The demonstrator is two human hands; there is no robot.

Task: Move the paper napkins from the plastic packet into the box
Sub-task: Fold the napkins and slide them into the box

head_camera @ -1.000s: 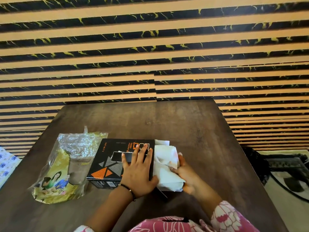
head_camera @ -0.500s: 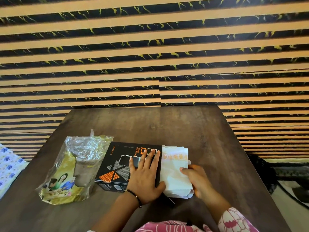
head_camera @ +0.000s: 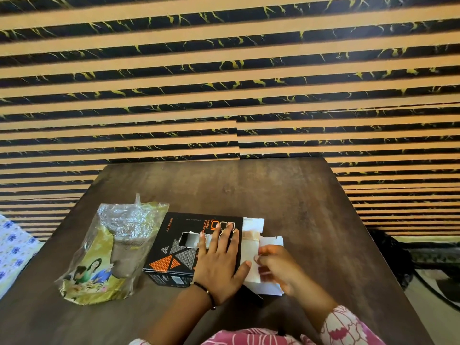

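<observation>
Now the left hand [head_camera: 220, 263] lies flat, fingers spread, on top of the black box [head_camera: 191, 247], which sits on the dark wooden worktop [head_camera: 286, 200]. At the box's right end white paper napkins [head_camera: 251, 245] stick out of the opening, beside a white end flap. The right hand [head_camera: 276, 266] is at that end with its fingers curled around the napkins, though motion blur softens the grip. Left of the box, just beside it, lies the crumpled plastic packet [head_camera: 109, 250], yellow-printed with a clear upper part. An oval slot on the box top shows something pale inside.
</observation>
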